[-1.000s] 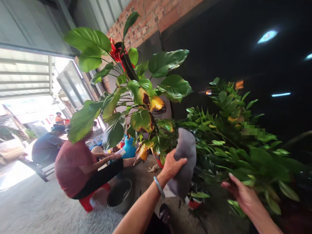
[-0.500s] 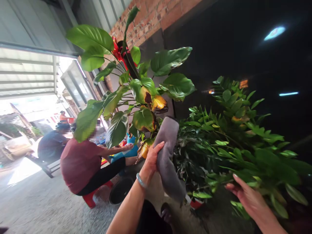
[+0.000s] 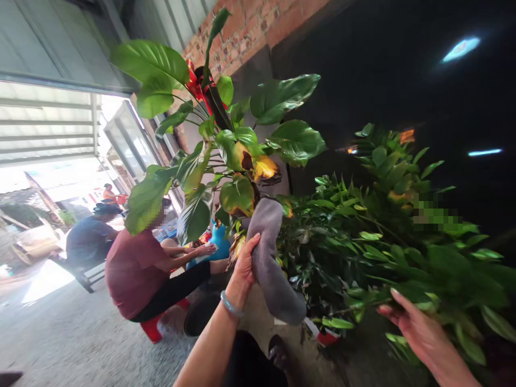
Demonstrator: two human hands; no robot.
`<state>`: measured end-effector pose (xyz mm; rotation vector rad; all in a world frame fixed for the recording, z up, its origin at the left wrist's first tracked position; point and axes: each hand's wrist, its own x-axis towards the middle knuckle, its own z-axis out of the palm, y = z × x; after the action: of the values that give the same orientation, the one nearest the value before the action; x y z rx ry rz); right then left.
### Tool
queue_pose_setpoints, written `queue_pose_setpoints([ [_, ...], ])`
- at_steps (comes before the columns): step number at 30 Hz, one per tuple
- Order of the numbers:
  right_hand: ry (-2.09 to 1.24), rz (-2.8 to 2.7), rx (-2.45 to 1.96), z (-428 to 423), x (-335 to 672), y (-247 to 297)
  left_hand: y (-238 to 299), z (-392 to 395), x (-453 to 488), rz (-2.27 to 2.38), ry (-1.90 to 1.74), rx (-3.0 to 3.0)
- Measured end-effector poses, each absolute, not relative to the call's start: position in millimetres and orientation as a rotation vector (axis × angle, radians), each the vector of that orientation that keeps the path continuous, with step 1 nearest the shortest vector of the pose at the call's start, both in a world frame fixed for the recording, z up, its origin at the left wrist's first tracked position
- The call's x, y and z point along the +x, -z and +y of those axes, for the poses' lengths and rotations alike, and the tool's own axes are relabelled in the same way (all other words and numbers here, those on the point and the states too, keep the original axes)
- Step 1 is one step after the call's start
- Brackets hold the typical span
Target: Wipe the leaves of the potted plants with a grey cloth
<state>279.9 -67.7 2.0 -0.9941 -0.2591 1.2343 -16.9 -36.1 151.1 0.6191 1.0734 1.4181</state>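
Note:
My left hand (image 3: 243, 267) is closed around a grey cloth (image 3: 268, 260), held up against the lower leaves of a tall big-leaved plant (image 3: 226, 156) with some yellow and brown leaves. My right hand (image 3: 415, 328) reaches into the bushy small-leaved plant (image 3: 387, 242) at right, fingers stretched under a leafy stem, holding nothing that I can make out. A pale bangle sits on my left wrist.
A person in a dark red shirt (image 3: 135, 269) sits on a low red stool at left, beside a dark metal basin (image 3: 201, 317). Another person in blue (image 3: 86, 239) sits farther back by the open doorway. A brick wall rises behind the plants; a red pot (image 3: 326, 336) stands below.
My left hand has carried the grey cloth left and up, from the bushy plant toward the big-leaved plant. My right hand has shifted slightly right and stays among the stems.

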Motion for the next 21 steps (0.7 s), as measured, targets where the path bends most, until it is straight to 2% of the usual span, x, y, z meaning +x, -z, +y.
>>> queue_pose_setpoints([
  [3, -1.235, -0.218, -0.963, -68.3, 277.4, -7.4, -136.8, -26.6, -3.1, 1.170, -1.410, 0.630],
  [6, -1.245, -0.222, -0.966, -71.7, 277.3, -13.3, -89.8, -43.1, 4.8, 1.379, -1.064, 0.686],
  [10, -1.237, -0.210, -0.947, -76.3, 282.2, -16.8, -50.1, -83.0, -6.4, 1.394, -0.844, 0.706],
  [12, -1.248, -0.193, -0.960, -76.8, 285.2, -15.5, -61.1, -92.9, -16.5, 1.316, -0.881, 0.732],
  [17, -1.262, -0.191, -0.952, -73.2, 284.9, -12.1, -127.3, -70.7, -26.8, 1.220, -1.331, 0.686],
  [19, -1.244, -0.189, -0.941, -71.9, 281.2, -13.7, -133.8, -58.4, -20.8, 1.217, -1.431, 0.686],
  [21, -1.229, -0.191, -0.927, -71.6, 277.5, -16.1, -120.1, -55.1, -10.7, 1.246, -1.362, 0.706],
])
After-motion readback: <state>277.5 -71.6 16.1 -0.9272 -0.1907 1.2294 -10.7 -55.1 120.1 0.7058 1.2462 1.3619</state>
